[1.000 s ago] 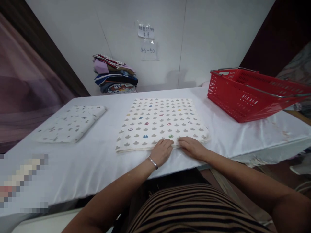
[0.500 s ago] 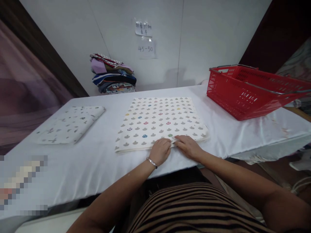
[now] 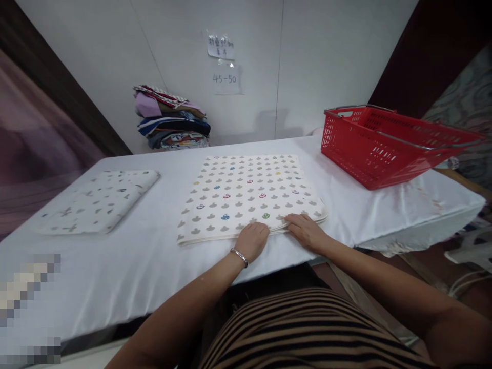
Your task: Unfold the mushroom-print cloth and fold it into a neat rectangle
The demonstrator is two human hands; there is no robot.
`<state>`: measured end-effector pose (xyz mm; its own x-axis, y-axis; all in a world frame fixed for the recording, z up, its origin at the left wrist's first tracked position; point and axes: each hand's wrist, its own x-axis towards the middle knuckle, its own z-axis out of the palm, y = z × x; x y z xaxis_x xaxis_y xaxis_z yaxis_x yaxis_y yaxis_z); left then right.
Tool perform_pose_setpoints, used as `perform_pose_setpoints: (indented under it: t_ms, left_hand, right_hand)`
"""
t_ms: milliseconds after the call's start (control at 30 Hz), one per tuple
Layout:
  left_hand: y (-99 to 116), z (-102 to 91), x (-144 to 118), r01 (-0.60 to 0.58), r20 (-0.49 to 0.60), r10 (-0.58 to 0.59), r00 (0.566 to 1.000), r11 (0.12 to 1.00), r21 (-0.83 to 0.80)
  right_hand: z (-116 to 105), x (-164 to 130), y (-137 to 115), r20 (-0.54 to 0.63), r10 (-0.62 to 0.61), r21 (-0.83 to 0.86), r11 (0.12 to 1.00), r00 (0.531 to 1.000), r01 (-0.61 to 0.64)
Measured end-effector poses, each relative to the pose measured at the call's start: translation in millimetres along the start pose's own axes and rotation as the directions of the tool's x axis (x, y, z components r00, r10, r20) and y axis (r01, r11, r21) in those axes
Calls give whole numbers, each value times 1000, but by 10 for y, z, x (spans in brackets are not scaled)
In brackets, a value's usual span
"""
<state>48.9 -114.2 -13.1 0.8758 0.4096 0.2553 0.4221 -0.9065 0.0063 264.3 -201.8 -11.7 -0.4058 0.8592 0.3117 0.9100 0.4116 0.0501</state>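
A folded cream cloth printed with grey and coloured mushroom-like shapes lies flat in front of me, its layers showing along the near edge. My left hand, with a bracelet at the wrist, is closed on the middle of that edge, fingers curled. Just to its right, my right hand holds the same edge, its fingertips resting on the top layer; its thumb is hard to see. A gap separates the two hands. Another folded white cloth with small grey-green prints lies to the left.
White satiny fabric covers the table. A stack of folded clothes stands at the back left by the wall. A red plastic basket with metal handles sits at the right. Paper signs hang on the wall. Something pixelated lies at lower left.
My right hand has slid a little to the right along the near edge, widening the gap between my hands. The left hand keeps its place on the edge. The view has shifted slightly.
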Motion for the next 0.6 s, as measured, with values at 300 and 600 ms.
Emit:
perform_pose_setpoints:
  t_ms: [300, 600]
  left_hand:
    - [25, -19, 111, 0, 32, -1, 999, 1000, 23]
    - [-26, -40, 174, 7, 56, -5, 998, 999, -48]
  right_hand:
    - [-79, -197, 157, 0, 75, 10, 997, 997, -75]
    - [-202, -514, 477, -16, 154, -15, 988, 988, -154]
